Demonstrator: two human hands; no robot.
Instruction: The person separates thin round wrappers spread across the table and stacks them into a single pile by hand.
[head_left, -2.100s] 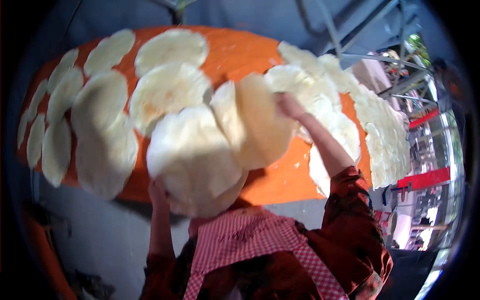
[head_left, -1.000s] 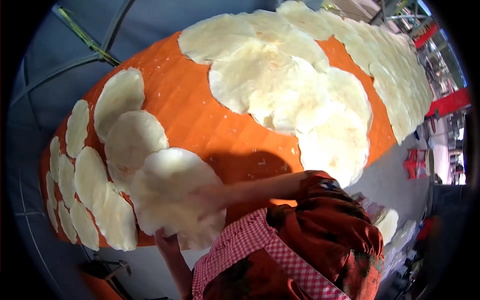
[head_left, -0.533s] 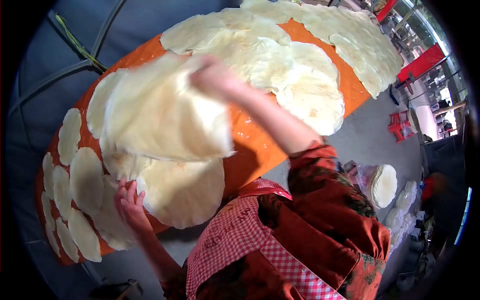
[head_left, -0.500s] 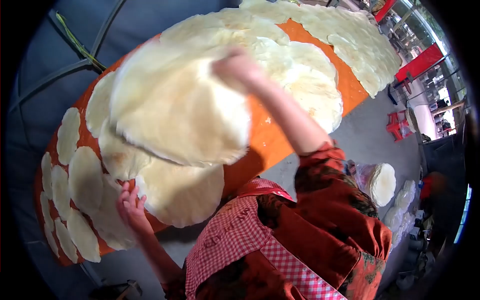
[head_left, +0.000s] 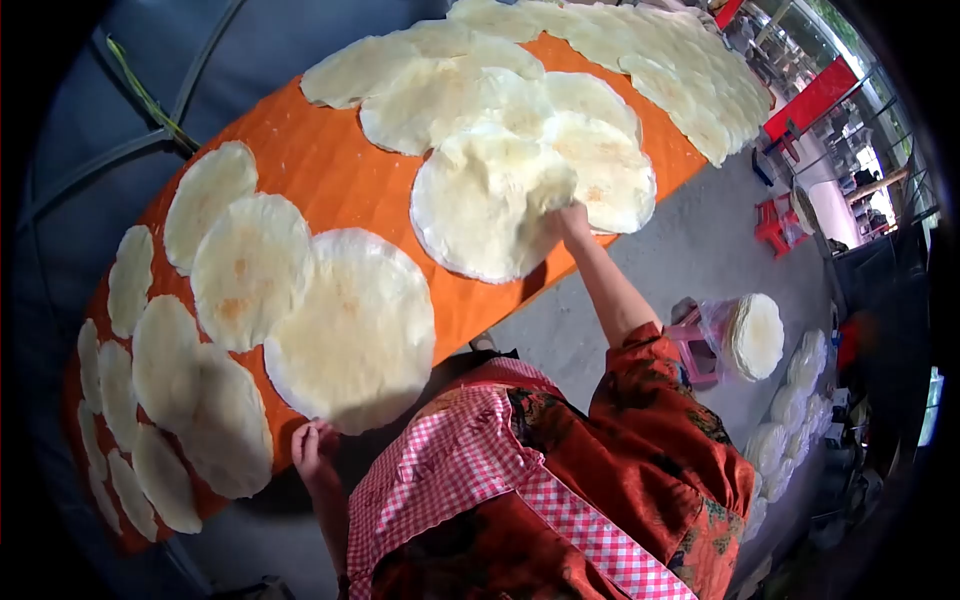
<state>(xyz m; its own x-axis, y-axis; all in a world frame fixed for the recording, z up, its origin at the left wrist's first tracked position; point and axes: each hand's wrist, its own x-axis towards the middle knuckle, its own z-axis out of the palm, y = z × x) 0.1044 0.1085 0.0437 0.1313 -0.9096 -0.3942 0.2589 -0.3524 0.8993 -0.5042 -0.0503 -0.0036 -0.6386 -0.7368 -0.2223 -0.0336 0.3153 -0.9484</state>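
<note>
Thin, round, pale flatbreads lie spread over a long orange table (head_left: 300, 140). My right hand (head_left: 570, 225) is closed on the right edge of a large flatbread (head_left: 485, 205), which rests partly over a neighbouring flatbread (head_left: 600, 175). Nearer to me, my left hand (head_left: 315, 450) has its fingers curled at the lower edge of another big flatbread (head_left: 355, 320); its fingertips meet the rim. Left of that one, a flatbread (head_left: 250, 270) with brownish spots touches its side.
Overlapping flatbreads cover the table's far right end. On the floor to the right, a stack of flatbreads (head_left: 755, 338) sits in plastic on a pink stool (head_left: 697, 345). Bagged bundles (head_left: 790, 410) and a red stool (head_left: 778, 225) stand farther off. Dark sheeting (head_left: 90, 190) borders the left.
My right hand has carried the large flatbread rightward and laid it down, baring orange table and the flatbreads underneath. My left hand has moved down and right to another flatbread's edge.
</note>
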